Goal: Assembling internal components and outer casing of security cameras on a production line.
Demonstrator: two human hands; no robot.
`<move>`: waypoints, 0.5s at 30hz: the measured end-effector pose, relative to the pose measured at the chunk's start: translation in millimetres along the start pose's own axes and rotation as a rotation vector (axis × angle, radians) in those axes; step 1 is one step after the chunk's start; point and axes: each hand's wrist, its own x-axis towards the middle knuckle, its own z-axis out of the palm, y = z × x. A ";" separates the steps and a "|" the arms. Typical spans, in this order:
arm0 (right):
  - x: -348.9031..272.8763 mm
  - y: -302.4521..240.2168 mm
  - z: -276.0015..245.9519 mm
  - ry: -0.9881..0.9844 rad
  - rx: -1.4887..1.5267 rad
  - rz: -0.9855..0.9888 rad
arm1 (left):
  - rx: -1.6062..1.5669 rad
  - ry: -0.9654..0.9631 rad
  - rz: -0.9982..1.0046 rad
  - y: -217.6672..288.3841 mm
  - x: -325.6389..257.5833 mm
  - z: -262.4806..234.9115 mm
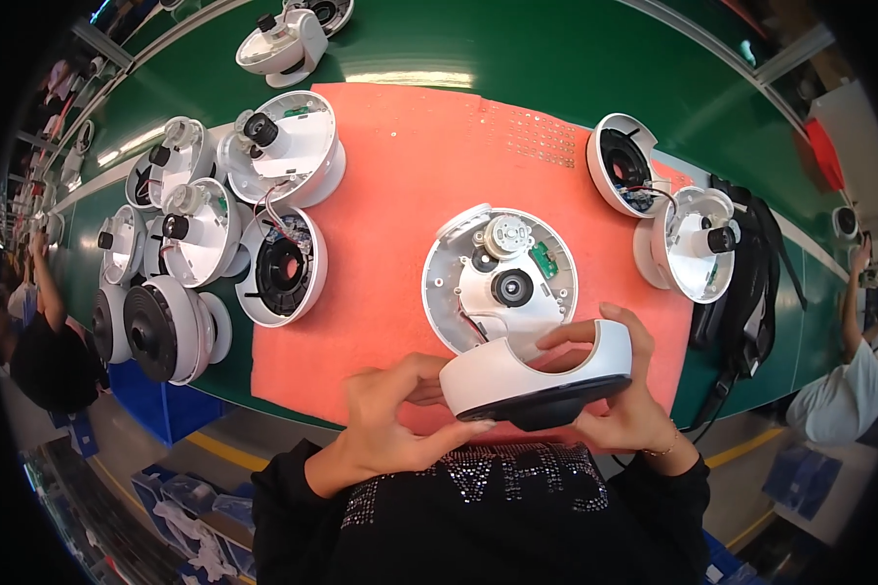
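Observation:
Between both hands, close to my body, I hold a white camera housing cover (493, 375) with a curved cut-out and a black underside, tilted on edge. My left hand (390, 414) grips its left end, thumb along the lower rim. My right hand (634, 400) wraps round the right end, some fingers inside the cut-out. Just beyond lies an open white camera base (449, 263), face up, showing a black lens, a round motor and a green circuit board. The cover's near edge overlaps the base's front rim in view; whether they touch I cannot tell.
An orange mat (390, 185) covers part of the green table (400, 39). Several white camera units (283, 146) crowd the left. Another opened camera (693, 244) stands right, beside a black bag (761, 292). Rows of small screws (541, 136) lie on the mat. Other people work at both sides.

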 end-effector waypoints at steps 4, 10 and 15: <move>0.0 -6.9 6.2 0.103 -0.044 0.024 | -0.219 0.064 -0.081 2.6 2.7 4.2; 4.0 -13.6 2.7 0.075 0.129 0.157 | -0.194 0.042 -0.109 5.1 -1.3 1.1; 5.3 -12.3 -10.0 0.076 0.234 0.195 | -0.055 -0.010 -0.058 -3.0 -6.5 -2.7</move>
